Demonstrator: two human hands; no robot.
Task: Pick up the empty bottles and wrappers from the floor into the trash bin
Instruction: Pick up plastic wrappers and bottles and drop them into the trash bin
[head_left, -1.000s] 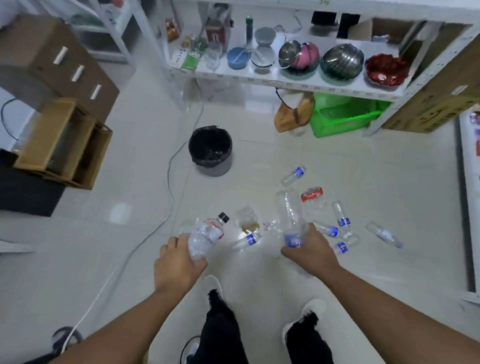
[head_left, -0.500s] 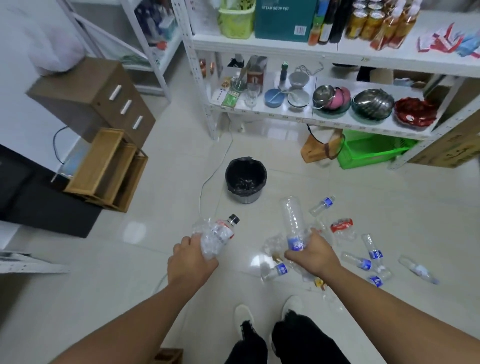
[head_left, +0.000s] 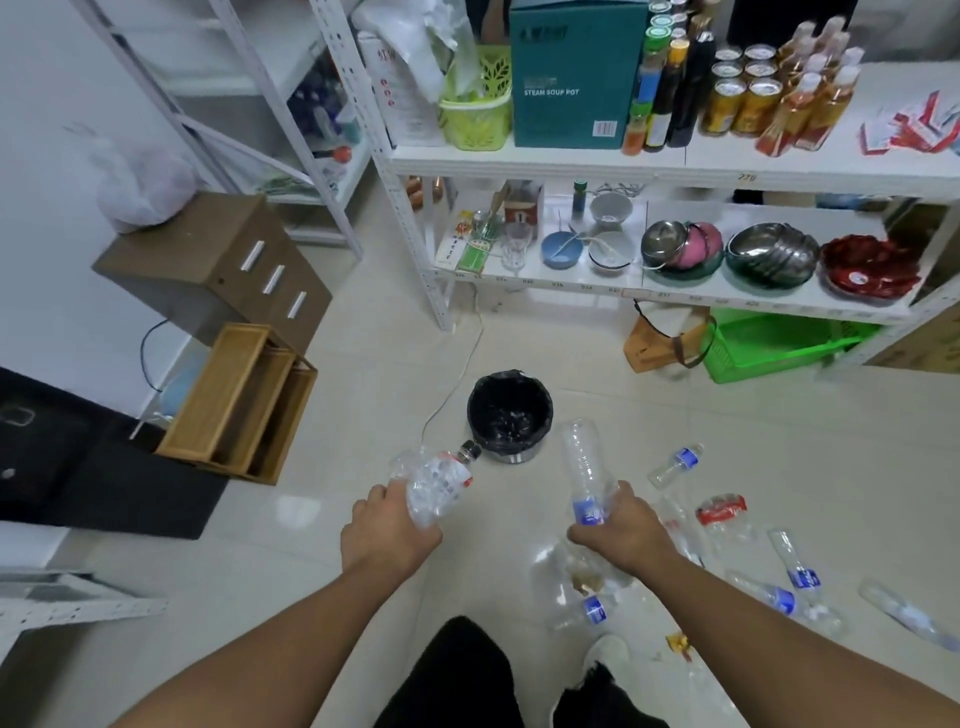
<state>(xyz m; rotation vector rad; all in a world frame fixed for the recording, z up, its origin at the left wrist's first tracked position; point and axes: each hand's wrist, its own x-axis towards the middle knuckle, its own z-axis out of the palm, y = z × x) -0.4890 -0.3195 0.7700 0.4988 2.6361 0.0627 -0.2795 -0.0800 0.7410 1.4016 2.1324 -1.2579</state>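
Note:
My left hand (head_left: 387, 535) grips a crushed clear bottle with a black cap (head_left: 439, 480), its cap pointing toward the trash bin (head_left: 510, 447). My right hand (head_left: 621, 530) holds a tall clear bottle with a blue label (head_left: 584, 470) upright, along with crumpled clear plastic. The black-lined bin stands on the floor just beyond both hands. Several empty bottles lie on the floor to the right, among them a blue-label bottle (head_left: 675, 464), a red-label bottle (head_left: 722, 515) and another by my foot (head_left: 582, 610). A small yellow wrapper (head_left: 679, 643) lies near my shoe.
White shelving (head_left: 649, 166) with bowls, jars and boxes stands behind the bin. A white cable (head_left: 457, 374) runs across the floor to the bin's left. Wooden crates (head_left: 239, 400) and a brown drawer unit (head_left: 223, 260) are at left; a green basket (head_left: 769, 343) sits under the shelf.
I have risen and the view has tilted up toward the shelves. Both hands, still holding their bottles, have moved closer to the bin; the floor bottles now lie nearer my feet.

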